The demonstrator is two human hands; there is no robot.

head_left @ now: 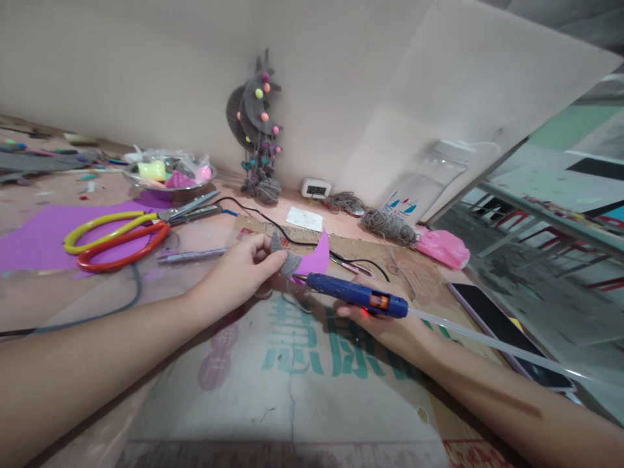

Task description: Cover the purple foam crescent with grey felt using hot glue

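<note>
Between the thumb and fingers of my left hand is a small grey felt piece. A curved purple foam piece shows right beside the felt; whether the two are joined I cannot tell. My right hand is wrapped round a blue glue gun, whose metal tip points left at the felt's lower edge. A long clear glue stick sticks out of the gun's back end. Part of my right hand is hidden behind the gun. Both hands are above a printed cardboard sheet.
Red and yellow-handled scissors lie on purple sheet at left, near a pen. Behind are a metal bowl, grey hanging decoration, small clock, yarn and plastic bottle. A phone lies right.
</note>
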